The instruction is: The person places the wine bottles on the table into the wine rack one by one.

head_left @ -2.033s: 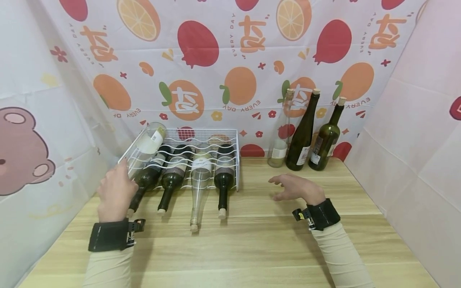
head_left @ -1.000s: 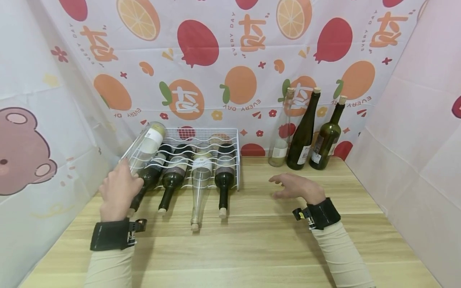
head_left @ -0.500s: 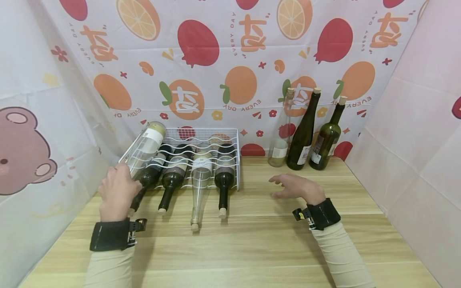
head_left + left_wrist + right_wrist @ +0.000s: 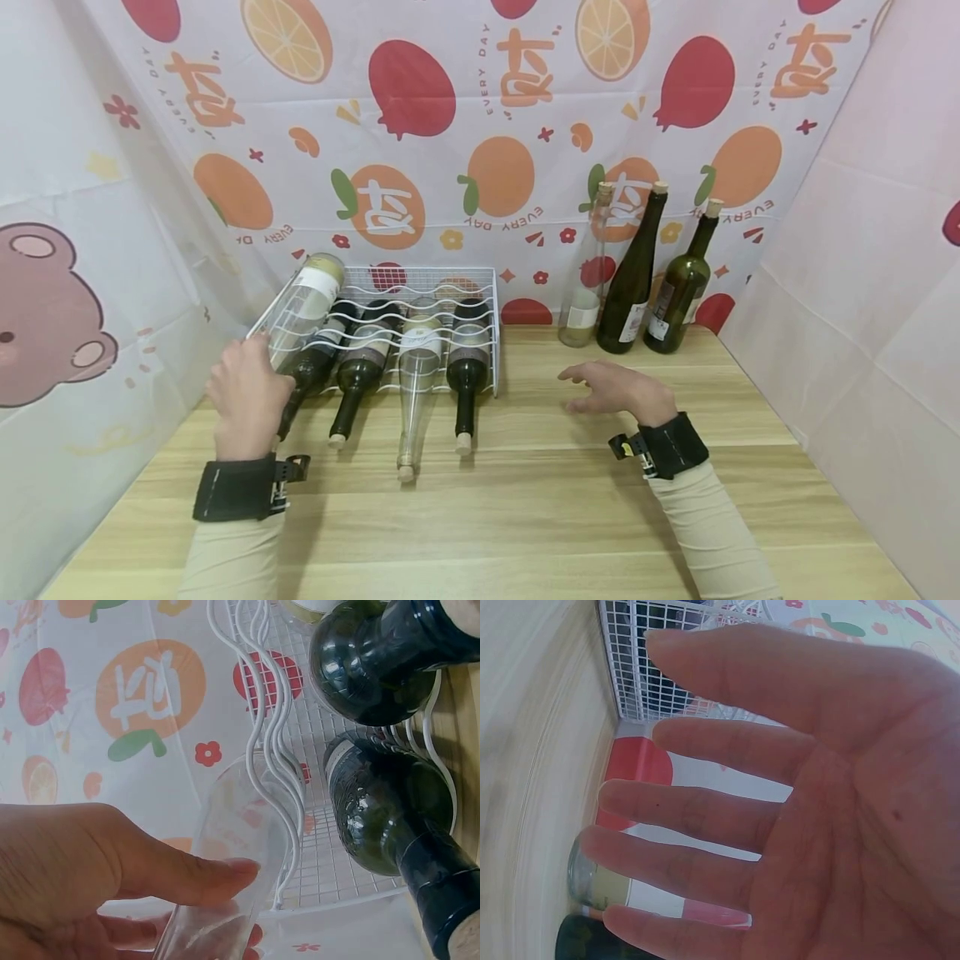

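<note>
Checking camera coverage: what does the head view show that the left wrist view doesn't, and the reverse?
Only the head view shows the right hand, holding nothing, and the three upright bottles behind it.

Only the left wrist view plainly shows the thumb lying against the clear bottle, with fingertips showing beyond the glass.

Both share the left hand, that clear bottle, the white wire rack and the dark bottle lying nearest to the clear one.
</note>
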{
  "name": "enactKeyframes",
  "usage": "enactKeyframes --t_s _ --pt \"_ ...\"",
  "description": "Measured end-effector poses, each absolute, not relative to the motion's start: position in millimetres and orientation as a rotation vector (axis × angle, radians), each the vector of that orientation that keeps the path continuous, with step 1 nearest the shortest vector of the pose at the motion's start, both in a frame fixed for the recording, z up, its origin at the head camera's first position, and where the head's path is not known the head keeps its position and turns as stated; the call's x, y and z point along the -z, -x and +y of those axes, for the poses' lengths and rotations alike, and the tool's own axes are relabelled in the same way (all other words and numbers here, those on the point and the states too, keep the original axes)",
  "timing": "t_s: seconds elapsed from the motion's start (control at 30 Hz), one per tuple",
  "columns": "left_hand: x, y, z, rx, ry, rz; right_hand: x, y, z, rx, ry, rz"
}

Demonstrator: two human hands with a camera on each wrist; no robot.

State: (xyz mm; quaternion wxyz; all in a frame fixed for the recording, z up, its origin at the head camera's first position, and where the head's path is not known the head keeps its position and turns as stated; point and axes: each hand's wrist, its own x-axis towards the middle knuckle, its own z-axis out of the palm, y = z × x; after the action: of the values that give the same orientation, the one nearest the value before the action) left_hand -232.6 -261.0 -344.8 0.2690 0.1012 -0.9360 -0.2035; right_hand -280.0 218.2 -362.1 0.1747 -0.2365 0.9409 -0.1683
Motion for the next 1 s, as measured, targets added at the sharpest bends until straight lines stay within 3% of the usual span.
enactKeyframes --t_s 1.0 --pt "347.3 228.6 -260.7 0.454 -0.254 -2.588 362.5 273.8 216.1 0.481 0.696 2.675"
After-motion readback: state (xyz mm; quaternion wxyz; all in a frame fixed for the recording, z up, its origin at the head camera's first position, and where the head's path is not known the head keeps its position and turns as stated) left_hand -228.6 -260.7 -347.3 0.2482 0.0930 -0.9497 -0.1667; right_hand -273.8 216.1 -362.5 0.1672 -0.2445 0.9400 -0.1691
